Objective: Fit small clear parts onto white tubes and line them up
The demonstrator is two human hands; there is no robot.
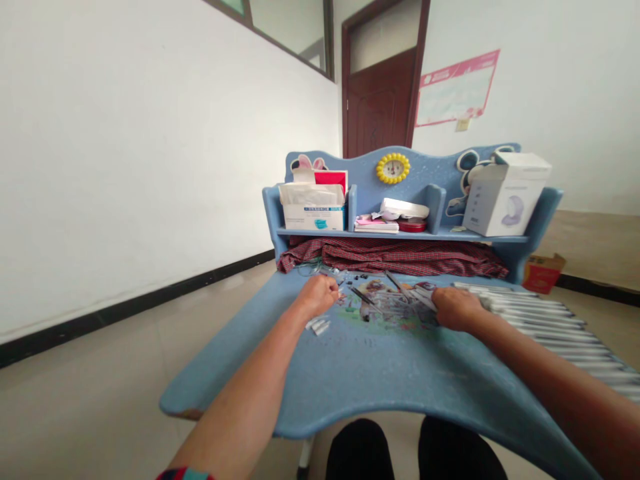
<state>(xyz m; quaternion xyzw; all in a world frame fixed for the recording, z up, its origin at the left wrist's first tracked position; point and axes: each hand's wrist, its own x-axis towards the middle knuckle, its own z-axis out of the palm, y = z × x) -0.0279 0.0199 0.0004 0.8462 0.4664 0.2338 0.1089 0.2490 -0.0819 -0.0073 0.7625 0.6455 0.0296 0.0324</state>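
Observation:
My left hand point(319, 296) is closed in a pinch above the left part of the blue desk point(370, 373). Whatever its fingers hold is too small to name. Just below it lie several short white tube-like pieces point(319, 325). My right hand point(456, 308) is closed at the right of the desk, beside a pale, thin bundle point(424, 296); blur hides whether it grips that. Between my hands, dark slim rods point(362, 296) and small black bits point(367, 318) lie scattered over the desk's coloured picture. Right of my right hand is a row of long silvery-white tubes point(543, 323).
A red checked cloth point(400, 256) is bunched under the desk's shelf point(415, 235). On the shelf stand a mask box point(315, 217), booklets point(376, 227), a red tin point(412, 227) and a tall white box point(505, 197). A red carton point(543, 275) sits behind on the right.

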